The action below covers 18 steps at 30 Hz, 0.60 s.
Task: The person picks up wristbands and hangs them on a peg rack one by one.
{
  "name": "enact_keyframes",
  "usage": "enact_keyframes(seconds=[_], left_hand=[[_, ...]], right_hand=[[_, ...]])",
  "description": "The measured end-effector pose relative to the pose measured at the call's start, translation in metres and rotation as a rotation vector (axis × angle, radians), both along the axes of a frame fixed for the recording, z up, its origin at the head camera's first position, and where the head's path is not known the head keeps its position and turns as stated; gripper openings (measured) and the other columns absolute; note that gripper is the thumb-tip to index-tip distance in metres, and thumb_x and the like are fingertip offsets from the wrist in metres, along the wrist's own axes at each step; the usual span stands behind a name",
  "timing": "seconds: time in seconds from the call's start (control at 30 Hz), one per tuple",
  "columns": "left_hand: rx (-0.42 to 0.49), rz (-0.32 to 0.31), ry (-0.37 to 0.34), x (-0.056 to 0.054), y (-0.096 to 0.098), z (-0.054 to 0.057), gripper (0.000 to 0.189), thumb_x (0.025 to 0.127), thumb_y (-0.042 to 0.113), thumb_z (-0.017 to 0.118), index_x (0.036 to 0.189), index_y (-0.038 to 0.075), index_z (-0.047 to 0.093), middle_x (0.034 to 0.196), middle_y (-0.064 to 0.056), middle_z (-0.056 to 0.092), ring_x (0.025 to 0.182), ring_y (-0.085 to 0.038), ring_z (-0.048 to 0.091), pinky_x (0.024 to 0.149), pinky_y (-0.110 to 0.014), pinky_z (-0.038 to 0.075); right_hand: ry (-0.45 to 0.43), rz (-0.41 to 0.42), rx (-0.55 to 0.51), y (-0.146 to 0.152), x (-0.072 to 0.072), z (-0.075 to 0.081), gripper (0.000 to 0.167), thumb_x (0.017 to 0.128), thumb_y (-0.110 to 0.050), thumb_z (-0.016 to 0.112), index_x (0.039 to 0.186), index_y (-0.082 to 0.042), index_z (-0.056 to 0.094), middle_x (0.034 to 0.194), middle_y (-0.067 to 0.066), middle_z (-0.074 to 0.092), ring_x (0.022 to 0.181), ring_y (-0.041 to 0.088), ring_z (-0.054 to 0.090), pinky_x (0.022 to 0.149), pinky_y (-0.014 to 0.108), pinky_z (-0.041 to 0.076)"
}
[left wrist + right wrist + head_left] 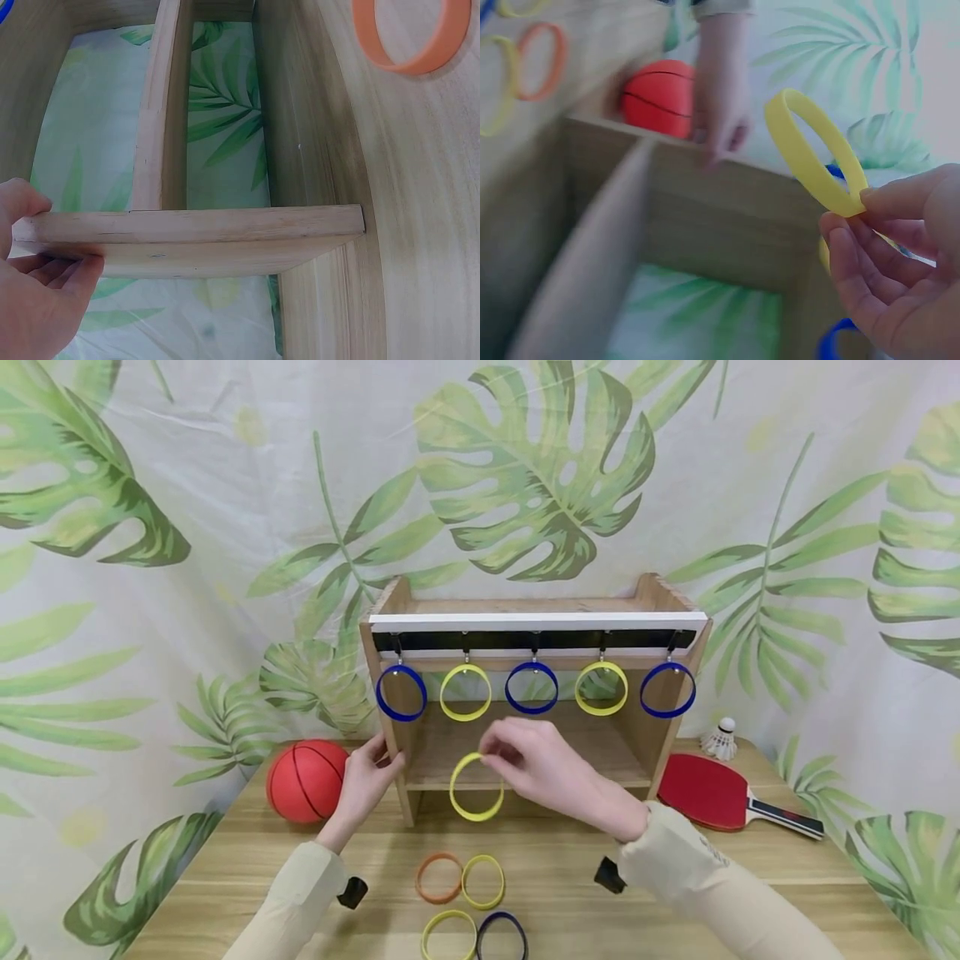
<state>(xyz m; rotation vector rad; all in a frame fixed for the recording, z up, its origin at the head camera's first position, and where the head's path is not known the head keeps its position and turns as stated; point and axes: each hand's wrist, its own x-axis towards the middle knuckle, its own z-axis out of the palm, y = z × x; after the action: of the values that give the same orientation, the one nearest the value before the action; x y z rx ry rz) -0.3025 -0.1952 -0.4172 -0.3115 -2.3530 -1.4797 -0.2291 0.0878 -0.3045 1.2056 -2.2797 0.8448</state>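
- Behind everything: leaf-print cloth (225,460). Bench (675,897) next, wood grain, wooden rack (585,750) standing on it.
- Rack front?
- White bar (450,623) across the top, black strip (495,642) with five hooks along it.
- Stuff beside it?
- Red paddle (705,789) just beside the rack, right side, handle pointing away. Red ball (300,785) on the left, black lines, next to the left hand (367,781).
- Hands?
- Left: clamped on the rack's left side panel, digits on both faces. Right hand (540,760): thumb and finger pinched together on the held yellow ring (801,161).
- Where's that ring?
- In the air, front of rack, below the hanging row.
- Row?
- Blue rings (532,711) and yellow ones alternating, blue at both ends. Loose on bench in front: orange ring (439,901), dark blue ring (502,915), two loose yellow rings (483,907).
- Smallest?
- Shuttlecock (722,742), upright, behind the paddle.
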Motion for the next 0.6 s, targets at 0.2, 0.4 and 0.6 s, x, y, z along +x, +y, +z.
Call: enact_keyframes(seconds=[0.2,0.4,0.6], left_hand=[[0.016,-0.015,-0.001,0.000,-0.001,0.000,0.041,0.091,0.002,0.061,0.132,0.004,0.061,0.126,-0.021,0.068,0.122,-0.031,0.063,0.094,-0.036,0.059],[0.008,-0.003,-0.008,0.000,0.001,0.000,0.038,0.091,0.002,0.060,0.129,0.001,0.062,0.124,-0.023,0.068,0.122,-0.034,0.062,0.095,-0.036,0.058],[0.012,0.006,-0.008,-0.001,0.001,-0.002,0.030,0.091,0.001,0.062,0.120,-0.002,0.065,0.120,-0.023,0.069,0.121,-0.033,0.063,0.095,-0.041,0.058]], right_hand=[[0.105,0.032,0.002,-0.029,-0.010,0.044,0.004,0.091,-0.006,0.068,0.089,-0.009,0.066,0.084,0.001,0.068,0.073,0.005,0.060,0.064,0.013,0.054],[0.190,-0.006,0.025,-0.053,-0.024,0.070,0.003,0.094,-0.007,0.064,0.090,-0.008,0.065,0.087,0.003,0.067,0.075,0.009,0.063,0.067,0.016,0.055],[0.209,-0.052,0.052,-0.073,-0.037,0.080,0.005,0.096,-0.008,0.061,0.092,-0.007,0.064,0.088,0.004,0.065,0.079,0.012,0.061,0.071,0.018,0.053]])
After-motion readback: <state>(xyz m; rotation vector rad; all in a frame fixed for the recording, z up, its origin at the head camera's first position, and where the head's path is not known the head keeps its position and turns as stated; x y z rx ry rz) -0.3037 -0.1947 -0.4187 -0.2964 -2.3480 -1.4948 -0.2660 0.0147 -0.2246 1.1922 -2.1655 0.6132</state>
